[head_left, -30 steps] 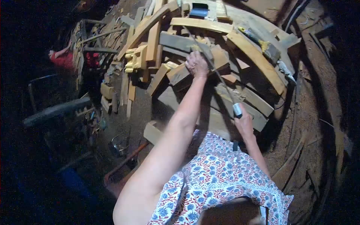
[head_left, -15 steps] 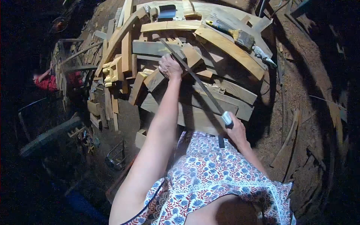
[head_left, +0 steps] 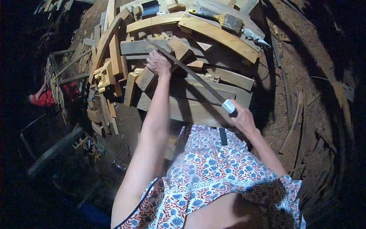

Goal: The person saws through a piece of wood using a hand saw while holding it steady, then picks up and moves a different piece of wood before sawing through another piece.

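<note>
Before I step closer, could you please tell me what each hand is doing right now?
Left hand: curled over a wooden block.
Right hand: closed around the handle of a long, narrow tool.

Light: hard, bright on the wood pile [head_left: 221, 35], source out of view | Shadows: dark bands across its near side, broad shade just right of it | Surroundings: dim, grainy, near-black well left and right of it | Blur: left forearm [head_left: 157, 110] slightly soft | Distortion: strong fisheye bowing towards edges
</note>
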Available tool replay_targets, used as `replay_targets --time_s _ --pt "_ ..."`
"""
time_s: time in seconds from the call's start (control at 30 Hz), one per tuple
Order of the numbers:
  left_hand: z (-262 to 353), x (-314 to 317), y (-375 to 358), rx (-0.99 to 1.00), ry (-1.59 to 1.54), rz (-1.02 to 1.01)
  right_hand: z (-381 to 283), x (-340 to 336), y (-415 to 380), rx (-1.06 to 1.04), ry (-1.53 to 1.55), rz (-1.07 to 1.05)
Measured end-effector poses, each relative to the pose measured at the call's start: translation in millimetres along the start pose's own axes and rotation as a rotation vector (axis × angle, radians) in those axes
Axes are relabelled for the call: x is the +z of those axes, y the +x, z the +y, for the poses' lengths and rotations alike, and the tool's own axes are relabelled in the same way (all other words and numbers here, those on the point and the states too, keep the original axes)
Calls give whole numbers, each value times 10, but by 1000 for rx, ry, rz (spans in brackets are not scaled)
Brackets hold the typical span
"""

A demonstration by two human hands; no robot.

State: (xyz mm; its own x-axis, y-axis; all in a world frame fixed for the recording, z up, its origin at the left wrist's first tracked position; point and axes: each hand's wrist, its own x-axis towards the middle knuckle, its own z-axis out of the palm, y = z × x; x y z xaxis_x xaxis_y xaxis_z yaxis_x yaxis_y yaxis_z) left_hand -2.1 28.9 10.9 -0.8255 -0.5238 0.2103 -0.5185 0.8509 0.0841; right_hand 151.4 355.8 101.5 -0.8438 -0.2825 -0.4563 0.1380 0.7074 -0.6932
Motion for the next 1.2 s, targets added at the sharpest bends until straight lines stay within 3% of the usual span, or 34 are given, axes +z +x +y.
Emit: replay_targets --time_s 0.1,0.23,0.3,0.43,0.47,0.57,0.7,0.77,0.83,0.87,0.9,0.93,1.03,1.1,1.13,1.2 --pt "40 -69 -13 -10 -49 -57 -80 -94 -17 57 -20 -38" --pt "-21 21 -47 24 -14 -22 -67 91 181 -15 35 -5" --pt "-30 42 -21 36 -42 -1 -157 351 621 -155 259 -19" --pt "-4 29 9 16 6 12 -660 595 1233 -124 272 39" --pt "-8 40 27 -3 20 -9 -527 732 1258 -250 248 117" --pt "16 -5 9 -25 73 -86 -341 520 844 -99 214 25" --pt "-51 107 15 48 37 65 -50 238 87 -1 117 14" --pt "-85 91 24 61 43 84 60 292 44 -15 99 35" --pt "-28 10 36 30 55 -75 -1 288 101 -5 110 33" --pt "-16 -3 -8 87 86 39 -154 284 256 12 138 -8" --pt "-19 8 -18 85 82 35 -269 348 466 -100 266 22" --pt "-37 22 -16 81 109 16 -333 466 745 -23 186 -48" --pt "-107 154 65 51 129 -2 -557 659 1308 -113 169 17" --pt "-102 170 47 33 95 14 -498 627 1203 -118 191 51" --pt "-18 51 55 -23 96 -75 -610 369 982 -78 157 14" --pt "-61 135 56 15 34 -4 -273 421 644 -67 168 36"
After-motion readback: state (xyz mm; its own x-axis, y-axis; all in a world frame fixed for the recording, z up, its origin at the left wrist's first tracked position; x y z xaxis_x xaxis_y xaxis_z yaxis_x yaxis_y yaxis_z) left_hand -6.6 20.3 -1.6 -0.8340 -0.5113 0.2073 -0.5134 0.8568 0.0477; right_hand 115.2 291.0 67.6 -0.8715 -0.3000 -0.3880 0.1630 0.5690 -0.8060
